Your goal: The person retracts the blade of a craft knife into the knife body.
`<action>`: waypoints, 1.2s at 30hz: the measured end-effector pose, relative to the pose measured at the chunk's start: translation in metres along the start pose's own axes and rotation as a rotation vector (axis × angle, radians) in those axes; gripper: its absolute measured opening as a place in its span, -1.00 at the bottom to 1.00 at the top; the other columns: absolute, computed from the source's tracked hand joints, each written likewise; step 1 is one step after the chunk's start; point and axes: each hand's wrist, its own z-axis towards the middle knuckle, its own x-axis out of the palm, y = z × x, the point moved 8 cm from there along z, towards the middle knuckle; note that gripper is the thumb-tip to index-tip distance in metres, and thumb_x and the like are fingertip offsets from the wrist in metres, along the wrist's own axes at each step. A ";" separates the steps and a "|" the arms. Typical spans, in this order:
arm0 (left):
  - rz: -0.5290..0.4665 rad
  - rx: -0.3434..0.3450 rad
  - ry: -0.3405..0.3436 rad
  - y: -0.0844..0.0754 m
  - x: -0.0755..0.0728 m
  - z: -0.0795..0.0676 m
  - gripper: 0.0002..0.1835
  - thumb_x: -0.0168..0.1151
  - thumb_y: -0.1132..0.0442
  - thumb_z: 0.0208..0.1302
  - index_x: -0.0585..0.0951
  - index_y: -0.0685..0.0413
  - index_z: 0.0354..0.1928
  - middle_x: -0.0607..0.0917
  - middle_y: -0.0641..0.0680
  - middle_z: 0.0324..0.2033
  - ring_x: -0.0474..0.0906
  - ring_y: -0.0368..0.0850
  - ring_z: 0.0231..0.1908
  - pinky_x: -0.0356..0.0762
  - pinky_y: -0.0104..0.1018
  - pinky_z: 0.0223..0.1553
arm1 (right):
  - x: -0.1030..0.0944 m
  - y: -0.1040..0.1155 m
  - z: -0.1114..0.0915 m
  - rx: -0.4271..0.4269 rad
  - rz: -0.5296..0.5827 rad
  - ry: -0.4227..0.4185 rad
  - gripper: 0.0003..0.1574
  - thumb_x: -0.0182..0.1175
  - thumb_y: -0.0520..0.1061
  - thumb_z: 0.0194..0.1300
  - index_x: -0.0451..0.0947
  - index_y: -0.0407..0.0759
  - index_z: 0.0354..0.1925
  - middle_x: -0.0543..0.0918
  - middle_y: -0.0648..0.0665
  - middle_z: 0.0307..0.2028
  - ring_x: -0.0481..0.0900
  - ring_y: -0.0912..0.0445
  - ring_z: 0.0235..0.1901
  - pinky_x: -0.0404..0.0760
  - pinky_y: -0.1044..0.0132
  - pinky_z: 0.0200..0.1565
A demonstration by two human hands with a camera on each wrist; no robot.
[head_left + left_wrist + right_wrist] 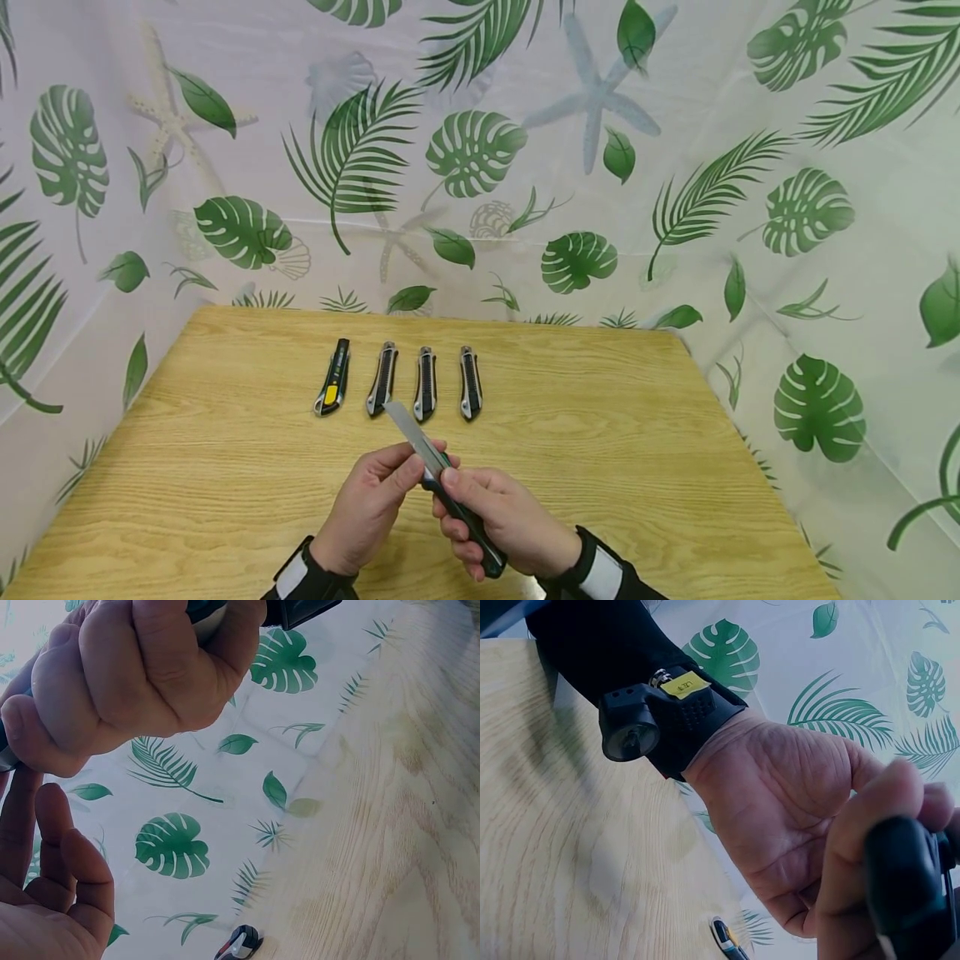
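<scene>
A dark green utility knife with its long blade extended is held over the table by both hands. The right hand wraps its fingers round the handle, thumb on top near the blade's base. At the front end of the handle, the left hand pinches the knife between thumb and fingers. In the left wrist view, the right hand grips above the left fingers. The right wrist view shows the handle's dark butt in the right hand and the left palm beyond.
Beyond the hands, a black utility knife with a yellow slider and three silver-and-black utility knives lie in a row on the wooden table. A leaf-print cloth hangs around the table's back and sides.
</scene>
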 end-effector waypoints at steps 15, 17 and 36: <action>0.013 -0.060 -0.041 0.003 -0.003 0.001 -0.65 -0.12 0.26 0.61 0.57 0.17 0.21 0.69 0.12 0.01 0.36 0.23 0.18 0.18 -0.02 0.27 | 0.007 0.004 -0.002 -0.063 0.110 0.111 -0.59 -0.26 0.02 0.66 0.38 -0.25 -0.03 0.44 0.03 -0.45 0.45 0.19 -0.60 0.58 0.39 -0.57; 0.016 -0.051 -0.035 0.003 -0.003 0.001 -0.65 -0.14 0.26 0.61 0.58 0.16 0.21 0.69 0.12 0.01 0.36 0.23 0.18 0.17 -0.01 0.27 | 0.008 0.005 -0.003 -0.069 0.115 0.120 -0.60 -0.27 0.02 0.66 0.38 -0.25 -0.01 0.44 0.03 -0.44 0.45 0.19 -0.59 0.58 0.39 -0.56; -0.029 -0.043 -0.014 -0.001 -0.002 -0.001 -0.62 -0.20 0.27 0.63 0.56 0.19 0.21 0.69 0.11 0.01 0.30 0.25 0.22 0.08 0.00 0.28 | 0.021 0.009 -0.006 -0.142 0.220 0.312 -0.60 -0.44 -0.19 0.67 0.22 -0.26 0.26 0.45 -0.03 -0.25 0.47 0.14 -0.39 0.62 0.33 -0.30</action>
